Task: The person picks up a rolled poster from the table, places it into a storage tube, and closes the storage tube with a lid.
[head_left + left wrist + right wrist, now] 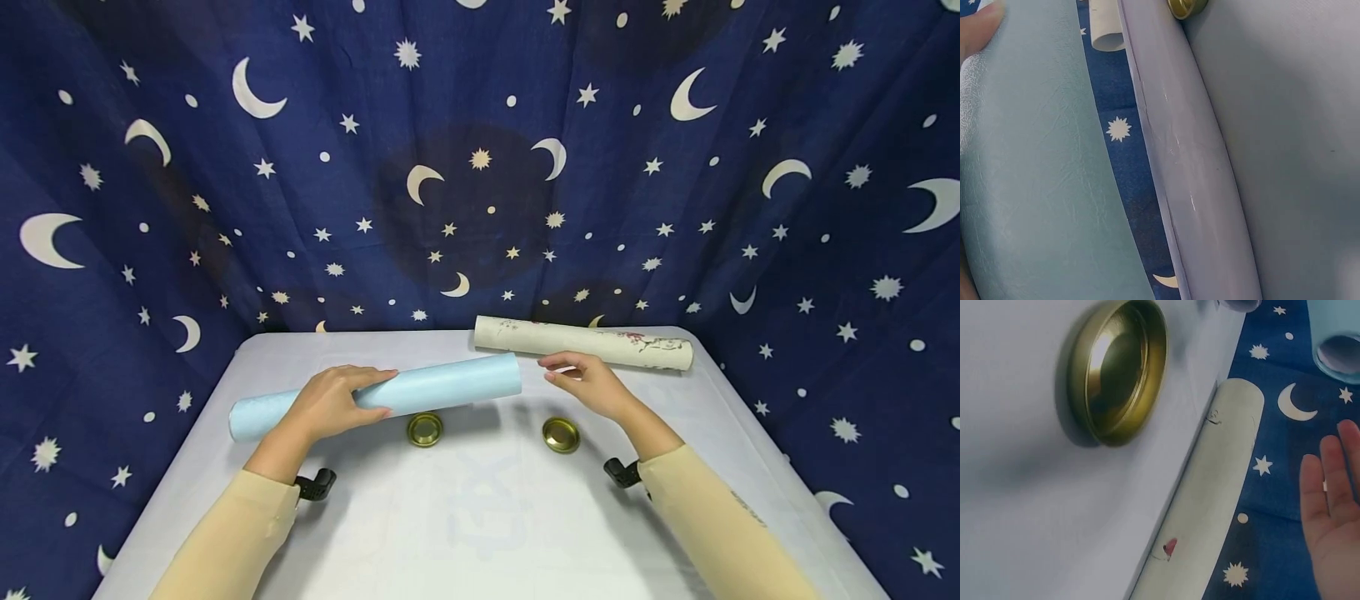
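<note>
A light-blue roll (450, 386) of sheet material slants across the table, its right end higher in the head view and a shadow beneath it. My left hand (330, 402) grips it left of its middle, thumb on the near side and fingers over the far side. In the left wrist view the blue roll (1041, 156) fills the left part, with a thumb or fingertip at its upper edge. My right hand (588, 385) hovers beside the roll's right end, apart from it, fingers loosely extended and holding nothing. The roll's hollow end (1340, 357) shows in the right wrist view.
Behind my right hand, a cream roll (581, 342) with a floral print lies along the table's back edge. Two small gold round dishes (425, 429) (561, 435) sit on the white-covered table (480, 517). A dark-blue curtain (480, 108) with moons and stars surrounds it.
</note>
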Motion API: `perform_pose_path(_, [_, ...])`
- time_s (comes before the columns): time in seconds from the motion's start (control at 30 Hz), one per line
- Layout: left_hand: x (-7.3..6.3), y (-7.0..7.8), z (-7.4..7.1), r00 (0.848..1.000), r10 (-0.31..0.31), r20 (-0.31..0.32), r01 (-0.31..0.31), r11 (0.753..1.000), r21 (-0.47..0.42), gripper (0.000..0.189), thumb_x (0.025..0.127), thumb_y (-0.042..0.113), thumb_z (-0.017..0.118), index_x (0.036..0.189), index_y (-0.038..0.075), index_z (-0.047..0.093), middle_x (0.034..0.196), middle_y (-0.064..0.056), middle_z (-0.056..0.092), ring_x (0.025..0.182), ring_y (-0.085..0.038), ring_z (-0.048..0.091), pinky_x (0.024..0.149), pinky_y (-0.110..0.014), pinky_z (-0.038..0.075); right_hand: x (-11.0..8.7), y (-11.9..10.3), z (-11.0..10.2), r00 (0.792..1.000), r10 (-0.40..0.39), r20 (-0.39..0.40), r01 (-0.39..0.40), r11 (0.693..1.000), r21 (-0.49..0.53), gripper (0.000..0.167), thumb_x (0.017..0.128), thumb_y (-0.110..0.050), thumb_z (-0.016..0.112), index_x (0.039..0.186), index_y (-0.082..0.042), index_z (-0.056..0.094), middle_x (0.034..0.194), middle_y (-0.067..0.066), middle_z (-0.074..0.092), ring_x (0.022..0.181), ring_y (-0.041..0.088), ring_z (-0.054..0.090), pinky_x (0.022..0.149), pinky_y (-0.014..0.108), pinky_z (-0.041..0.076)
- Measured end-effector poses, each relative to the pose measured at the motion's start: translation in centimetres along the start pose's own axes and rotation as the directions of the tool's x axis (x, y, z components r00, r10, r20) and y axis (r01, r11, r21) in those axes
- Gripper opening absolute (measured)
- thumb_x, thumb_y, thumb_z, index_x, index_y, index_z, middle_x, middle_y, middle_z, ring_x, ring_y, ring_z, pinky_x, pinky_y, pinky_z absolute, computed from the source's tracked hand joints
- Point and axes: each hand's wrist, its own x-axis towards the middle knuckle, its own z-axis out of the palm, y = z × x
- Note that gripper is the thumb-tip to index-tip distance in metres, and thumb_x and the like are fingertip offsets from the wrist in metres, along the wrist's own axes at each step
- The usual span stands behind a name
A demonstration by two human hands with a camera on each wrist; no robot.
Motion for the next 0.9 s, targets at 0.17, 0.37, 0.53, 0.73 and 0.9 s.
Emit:
perform_pose_path(0.17, [-0.1,-0.2,0.1,1.0,-0.008,0.002,0.008,1.0,-0.005,0.063,0.076,0.051,0.084,0.133,0.031,0.067,0.124,-0.001,0.07,0.114,-0.028,0.065,0.095,-0.052,0.051,-0.5,0.2,-0.8,1.0,-0.004,0.017,0.004,1.0,-0.027,0.026,0.098,-0.017,0.067,0.121,-0.006,0.07,0.125,0.01,0.068,0.113,0.029,0.064,0.092,0.035,0.054])
perform_pose_path(0.37, [-0.2,-0.4,0.2,1.0,-0.028,0.008,0.028,1.0,-0.011,0.063,0.076,0.052,0.083,0.133,0.033,0.067,0.124,-0.001,0.07,0.115,-0.028,0.065,0.095,-0.052,0.051,-1.5,1.3,-1.1,1.0,0.009,0.025,-0.007,0.998,-0.064,0.025,0.097,-0.017,0.068,0.119,-0.006,0.071,0.121,0.017,0.068,0.109,0.027,0.066,0.091,0.039,0.055])
perform_pose_path(0.53, [-0.3,-0.5,0.4,1.0,-0.022,0.009,0.022,1.0,-0.013,0.062,0.076,0.052,0.083,0.133,0.033,0.067,0.124,0.0,0.07,0.114,-0.028,0.065,0.095,-0.052,0.051,-2.8,2.5,-1.1,0.995,0.063,0.077,-0.055,0.993,-0.106,0.028,0.097,-0.021,0.068,0.121,-0.006,0.07,0.121,0.019,0.068,0.108,0.027,0.065,0.091,0.041,0.055])
perform_pose_path(0.73, [-0.5,-0.7,0.4,1.0,-0.023,0.009,0.024,1.0,-0.009,0.062,0.077,0.052,0.083,0.133,0.032,0.067,0.124,0.0,0.07,0.115,-0.028,0.065,0.095,-0.052,0.051,-4.0,3.6,-1.0,0.989,0.095,0.115,-0.084,0.992,-0.097,0.036,0.096,-0.019,0.069,0.125,0.001,0.066,0.124,0.023,0.065,0.112,0.037,0.062,0.092,0.046,0.053])
perform_pose_path(0.9, [-0.5,-0.7,0.3,0.999,-0.031,0.016,0.031,1.0,-0.005,0.063,0.076,0.052,0.083,0.133,0.032,0.067,0.124,0.0,0.07,0.115,-0.028,0.065,0.096,-0.052,0.051,-4.6,4.4,-0.8,0.984,0.132,0.122,-0.122,0.989,-0.085,0.039,0.094,-0.02,0.072,0.126,0.002,0.065,0.125,0.021,0.064,0.114,0.038,0.06,0.094,0.046,0.052])
